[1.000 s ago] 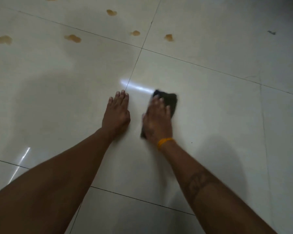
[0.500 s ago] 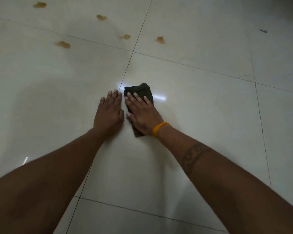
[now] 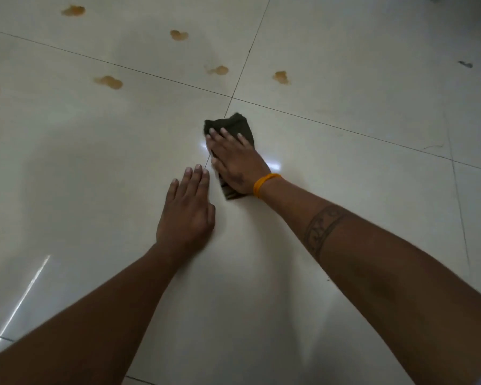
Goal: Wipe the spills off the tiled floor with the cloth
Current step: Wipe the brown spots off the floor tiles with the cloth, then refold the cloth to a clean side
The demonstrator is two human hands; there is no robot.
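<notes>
Flat under the right hand (image 3: 238, 162) lies the cloth (image 3: 235, 126) — left hand (image 3: 188, 209) just beside.

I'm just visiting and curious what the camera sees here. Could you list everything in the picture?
spills: six, orange-brown, spread over the far tiles, beyond the cloth
cloth: one, dark green, folded, near where the tile joints cross
dark mark: one, grey, far right tile
tiled floor: glossy cream, thin dark joints
wristband: one, orange, right wrist
tattoo: one dark band, right forearm
left hand: flat on the floor, fingers straight, beside the cloth
right hand: pressing flat on the cloth
</notes>
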